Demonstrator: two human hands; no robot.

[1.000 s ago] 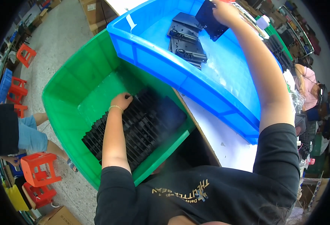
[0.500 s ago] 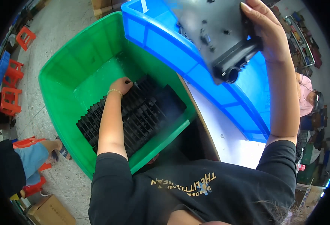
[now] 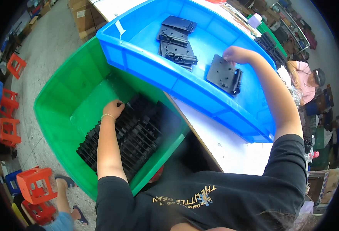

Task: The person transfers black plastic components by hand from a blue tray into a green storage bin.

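Observation:
My right hand reaches into the blue crate and pinches a black plastic panel by its upper edge. That panel is flat and has small bumps, with a thick tube-like ridge along one side. Further left in the crate lie several similar black panels, overlapping one another. Down in the green bin, my left hand has its fingers curled at the end of a packed row of black panels. What its fingertips grip is hidden.
The blue crate rests on a white table, tilted beside the green bin. Orange stools and another person's legs are at left. Someone in pink sits far right. A cardboard box stands behind the bin.
My right hand has lowered the black panel from up close down into the blue crate. My left hand stays at the packed row. The view has shifted, showing more of the crate's inside.

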